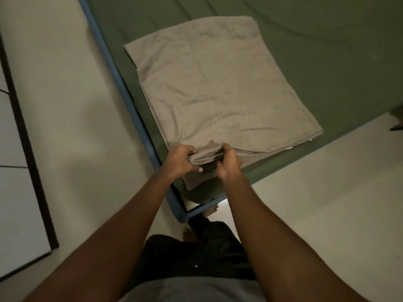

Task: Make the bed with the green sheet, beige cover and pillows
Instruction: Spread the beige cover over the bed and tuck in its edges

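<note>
L grip: my left hand (pixel 181 161) pinching beige cover (pixel 218 83) edge
R grip: my right hand (pixel 229 165) pinching it too
Cover: folded, on green sheet (pixel 327 51)

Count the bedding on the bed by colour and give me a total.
Green: 1, the sheet
Beige: 1, the folded cover
Total: 2

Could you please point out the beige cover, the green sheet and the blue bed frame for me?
beige cover (pixel 213 83): head view, middle of its folded top face.
green sheet (pixel 316 51): head view, bare stretch beyond the cover.
blue bed frame (pixel 132 110): head view, long rail along the sheet's edge.
</note>
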